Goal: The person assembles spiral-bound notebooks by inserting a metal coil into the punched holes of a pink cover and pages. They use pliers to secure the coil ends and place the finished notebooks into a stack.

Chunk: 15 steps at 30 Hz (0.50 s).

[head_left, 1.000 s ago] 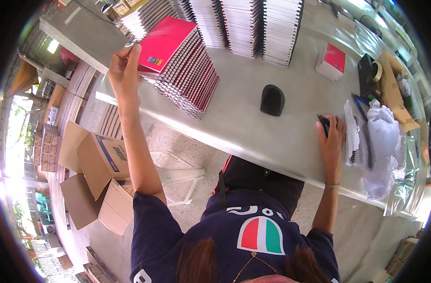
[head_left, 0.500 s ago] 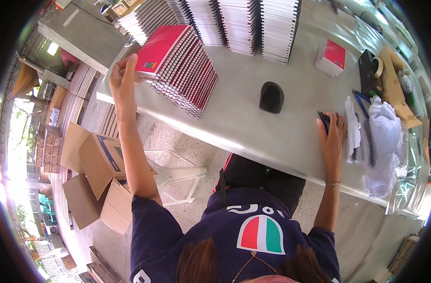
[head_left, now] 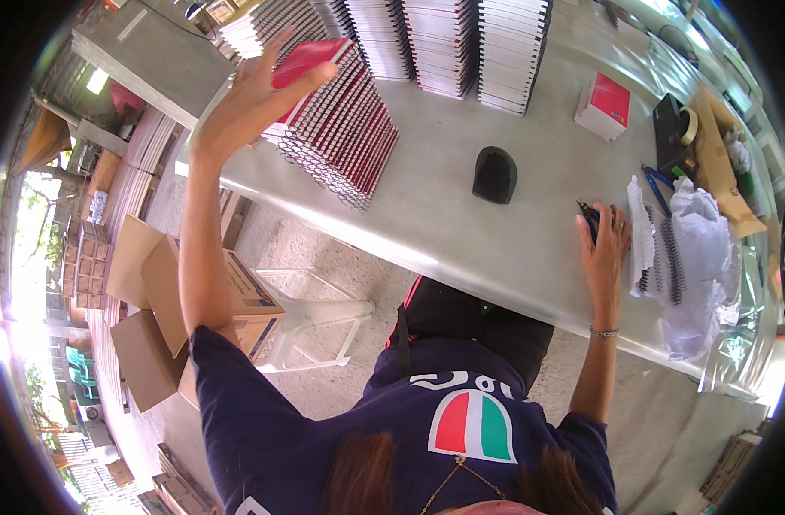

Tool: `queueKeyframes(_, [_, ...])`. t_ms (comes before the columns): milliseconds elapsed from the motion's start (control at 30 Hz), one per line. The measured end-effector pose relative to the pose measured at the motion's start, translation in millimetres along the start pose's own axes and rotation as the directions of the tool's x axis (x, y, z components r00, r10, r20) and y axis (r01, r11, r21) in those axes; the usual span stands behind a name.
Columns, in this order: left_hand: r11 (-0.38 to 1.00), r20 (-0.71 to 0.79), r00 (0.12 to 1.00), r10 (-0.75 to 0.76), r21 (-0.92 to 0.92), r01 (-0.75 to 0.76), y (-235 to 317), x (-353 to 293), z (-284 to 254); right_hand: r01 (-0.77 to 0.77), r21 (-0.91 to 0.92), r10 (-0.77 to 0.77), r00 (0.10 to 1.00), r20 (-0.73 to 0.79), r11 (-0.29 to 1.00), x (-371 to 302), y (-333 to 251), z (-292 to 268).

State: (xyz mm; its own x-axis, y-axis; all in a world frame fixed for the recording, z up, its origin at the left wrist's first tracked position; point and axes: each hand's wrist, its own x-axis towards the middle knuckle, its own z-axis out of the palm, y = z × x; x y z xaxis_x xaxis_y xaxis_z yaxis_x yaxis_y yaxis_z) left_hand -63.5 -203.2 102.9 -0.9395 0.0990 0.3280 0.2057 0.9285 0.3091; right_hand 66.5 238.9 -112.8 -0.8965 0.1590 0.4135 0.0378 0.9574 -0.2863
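My left hand hangs over a tall stack of red-covered, spiral-bound notebooks at the table's left edge. Its thumb and fingers are spread across the top cover; whether they touch it I cannot tell. At the right of the table, my right hand rests on the tabletop, curled around small dark pliers whose tips point away from me. Just right of this hand lie black spiral binding coils on crumpled white paper.
Tall stacks of spiral-bound notebooks line the far side of the table. On it also sit a black rounded object, a small red-topped block and blue-handled pliers. An open carton and a white stool stand below, left.
My left hand has lifted from the near left corner of the notebook stack and moved over its top, fingers spreading. My right hand stays in place with the pliers.
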Motion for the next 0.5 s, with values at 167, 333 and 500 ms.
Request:
queueKeyframes(167, [0.992,0.196,0.98,0.016,0.122,-0.041,-14,22,14,-0.006,0.029,0.005,1.0,0.011,1.0,0,-2,-1])
queueKeyframes(333, [0.996,0.247,0.968,0.049,0.065,-0.067,-18,33,17,-0.003,0.028,0.003,1.0,-0.006,1.0,-1,-1,-1])
queueKeyframes(500, [0.992,0.179,0.977,0.112,0.031,-0.12,-23,31,19,-0.006,0.052,0.006,1.0,-0.01,0.999,0,1,-1])
